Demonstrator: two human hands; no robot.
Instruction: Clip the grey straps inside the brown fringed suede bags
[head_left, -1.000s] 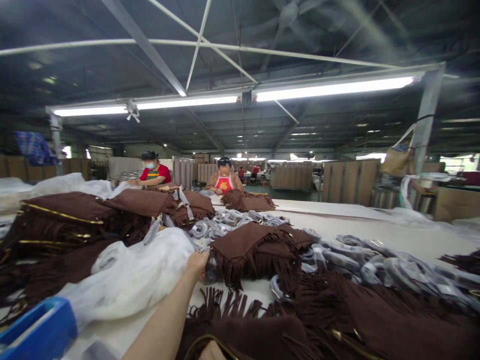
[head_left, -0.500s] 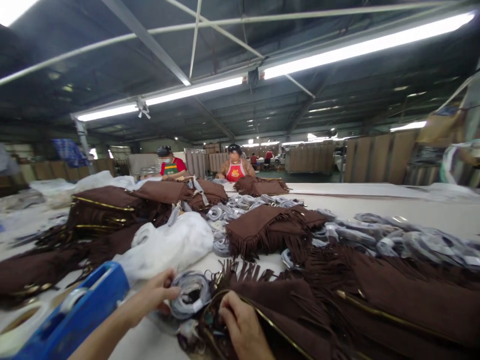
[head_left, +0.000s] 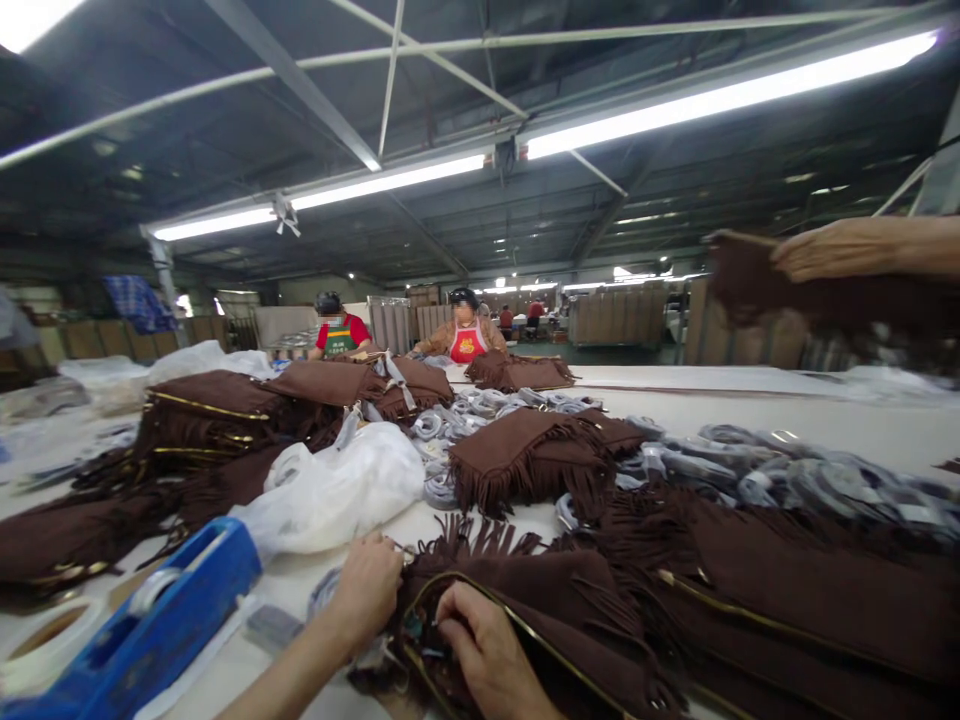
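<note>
We have our right hand (head_left: pixel 484 645) on the fringed bag (head_left: pixel 559 600), our left hand (head_left: pixel 369 585) by its left end, a blue tape dispenser (head_left: pixel 161 625) farther left.

Brown fringed bag (head_left: pixel 570 585) laid on white tabletop (head_left: pixel 750 408), close in. Mouth held spread, gold zipper (head_left: pixel 564 659) parted along rim. Body slumped, creased; fringe (head_left: pixel 480 537) fanned out at far side.

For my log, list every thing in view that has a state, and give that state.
Front fringed bag: unzipped, mouth open
Right hand: fingers curled at that mouth
Left hand: curled beside it, grip contents hidden
Grey straps: coiled
White plastic bag: crumpled
Blue tape dispenser: on the table
Lights: lit
Brown fabric piece: raised by another person's hand, blurred
</note>
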